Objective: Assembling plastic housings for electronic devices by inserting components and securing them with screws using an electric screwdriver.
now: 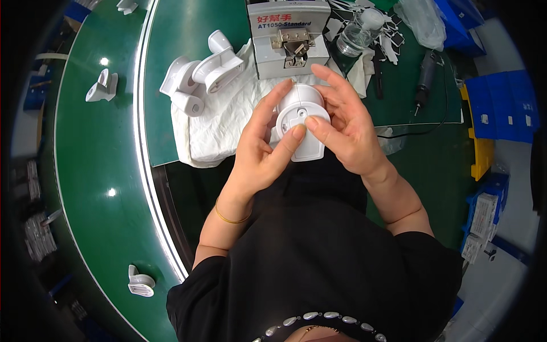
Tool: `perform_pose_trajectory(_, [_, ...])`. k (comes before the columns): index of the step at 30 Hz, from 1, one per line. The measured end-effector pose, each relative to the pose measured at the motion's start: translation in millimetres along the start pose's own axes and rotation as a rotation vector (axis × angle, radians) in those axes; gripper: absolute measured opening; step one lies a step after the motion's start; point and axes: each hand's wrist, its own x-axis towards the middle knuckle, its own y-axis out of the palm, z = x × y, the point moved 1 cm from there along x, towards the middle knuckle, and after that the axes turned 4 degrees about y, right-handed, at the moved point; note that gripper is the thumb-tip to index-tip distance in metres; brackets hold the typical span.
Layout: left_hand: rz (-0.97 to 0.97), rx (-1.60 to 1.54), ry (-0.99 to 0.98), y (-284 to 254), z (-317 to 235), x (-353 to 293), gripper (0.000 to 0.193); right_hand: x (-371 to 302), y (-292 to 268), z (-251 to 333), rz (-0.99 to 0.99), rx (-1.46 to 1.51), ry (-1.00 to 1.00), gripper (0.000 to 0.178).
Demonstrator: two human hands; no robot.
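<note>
Both hands hold a white plastic housing point(308, 147) in front of my body, near the table's front edge. It has a round end with a small recess and hole, and a flat tongue pointing toward me. My left hand point(259, 151) wraps its left side, thumb on the face. My right hand point(350, 137) grips the right side with its thumb pressed near the recess; its index finger sticks out. Beyond my hands stands a grey box-shaped machine point(268, 57) with a metal mechanism on its front. Two similar white housings point(219, 71) rest on a white cloth point(199, 139) to the left.
A green conveyor belt point(105, 159) on the left carries several white parts, one being a small housing point(141, 282). An electric screwdriver point(426, 74) lies at right with its cable. A clear plastic jar point(351, 40) stands behind. Blue bins point(501, 108) line the right.
</note>
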Motion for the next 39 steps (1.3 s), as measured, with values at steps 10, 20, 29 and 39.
perform_pose_trajectory(10, [0.044,0.386,0.284,24.9,5.8,-0.2,0.092,-8.5,-19.2,-5.9,-0.082,0.054,0.035,0.07])
perform_pose_trajectory(20, [0.096,0.494,0.134,-2.4,33.0,-21.0,0.105,16.0,-320.9,-29.1,-1.135,-1.344,0.48,0.064])
perform_pose_trajectory(29, [0.119,0.516,0.113,-30.4,52.2,-34.8,0.079,12.3,-294.3,-34.5,-0.315,0.562,0.062,0.034])
perform_pose_trajectory(39, [0.23,0.741,0.235,-36.2,63.6,-41.9,0.067,107.0,-14.4,50.6,-0.34,-0.034,-0.633,0.024])
